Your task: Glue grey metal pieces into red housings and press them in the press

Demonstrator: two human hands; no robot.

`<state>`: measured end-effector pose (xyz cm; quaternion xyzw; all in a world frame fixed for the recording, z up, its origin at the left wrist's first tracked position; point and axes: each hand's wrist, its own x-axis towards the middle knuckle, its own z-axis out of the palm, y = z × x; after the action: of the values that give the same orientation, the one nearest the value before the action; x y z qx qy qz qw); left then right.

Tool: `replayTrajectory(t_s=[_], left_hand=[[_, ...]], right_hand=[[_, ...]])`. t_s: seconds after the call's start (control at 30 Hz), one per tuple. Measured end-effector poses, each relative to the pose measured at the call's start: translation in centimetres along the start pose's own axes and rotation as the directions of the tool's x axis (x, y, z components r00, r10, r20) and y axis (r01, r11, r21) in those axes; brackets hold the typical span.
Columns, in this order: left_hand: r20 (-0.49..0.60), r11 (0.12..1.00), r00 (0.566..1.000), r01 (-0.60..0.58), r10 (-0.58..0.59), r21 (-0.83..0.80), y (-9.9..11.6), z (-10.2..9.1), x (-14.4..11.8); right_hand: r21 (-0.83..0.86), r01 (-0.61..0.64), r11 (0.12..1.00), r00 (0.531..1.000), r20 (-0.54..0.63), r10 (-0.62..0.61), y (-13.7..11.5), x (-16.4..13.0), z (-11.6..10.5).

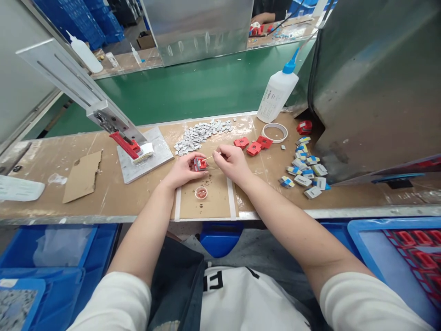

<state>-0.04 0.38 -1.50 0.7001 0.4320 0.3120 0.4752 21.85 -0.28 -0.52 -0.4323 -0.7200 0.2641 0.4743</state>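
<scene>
At bench centre, left hand (184, 169) grips red part (200, 163); right hand (231, 161) pinches stick (208, 157). Risk: slip smears glue beyond part.

You've got one cam only, worn on your head, looking fwd and steeply down over your arms at the bench (103, 193). It's close: near edge sits mid-frame, far edge and green belt (193, 87) above.
</scene>
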Motion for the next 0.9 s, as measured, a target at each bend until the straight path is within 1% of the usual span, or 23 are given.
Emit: replayTrajectory(t_s=[0.17, 0.37, 0.57, 0.67, 0.73, 0.83, 0.87, 0.9], left_hand=[[-0.001, 0.999, 1.000, 0.003, -0.003, 0.040, 0.2, 0.0, 0.0], [-0.009, 0.996, 1.000, -0.017, 0.018, 0.088, 0.1, 0.0, 0.0], [-0.035, 0.995, 0.999, -0.033, 0.037, 0.098, 0.4, 0.1, 0.1], [-0.039, 0.993, 0.998, -0.049, 0.054, 0.108, 0.4, 0.2, 0.1], [-0.035, 0.993, 0.998, -0.057, 0.061, 0.106, 0.3, 0.3, 0.1], [-0.026, 0.995, 0.998, -0.055, 0.058, 0.085, 0.2, 0.3, 0.1], [-0.024, 0.996, 0.998, -0.052, 0.054, 0.079, 0.2, 0.3, 0.2], [-0.024, 0.996, 0.998, -0.049, 0.051, 0.075, 0.2, 0.3, 0.2]], right_hand=[[-0.073, 0.001, 0.997, 0.998, 0.064, 0.003, 0.0, 0.1, 0.2], [-0.159, 0.031, 0.987, 0.998, 0.058, -0.022, -0.3, -0.1, 0.0], [-0.125, 0.052, 0.991, 0.987, 0.158, -0.032, -0.5, -0.2, -0.1], [-0.108, 0.051, 0.993, 0.982, 0.184, -0.031, -0.5, -0.1, 0.0], [-0.111, 0.052, 0.992, 0.985, 0.170, -0.033, -0.6, 0.0, 0.0], [-0.098, 0.053, 0.994, 0.994, 0.096, -0.043, -0.8, 0.0, -0.3], [-0.072, 0.068, 0.995, 0.994, 0.090, -0.061, -0.9, 0.0, -0.5], [-0.034, 0.095, 0.995, 0.989, 0.115, -0.091, -1.0, -0.1, -0.7]])
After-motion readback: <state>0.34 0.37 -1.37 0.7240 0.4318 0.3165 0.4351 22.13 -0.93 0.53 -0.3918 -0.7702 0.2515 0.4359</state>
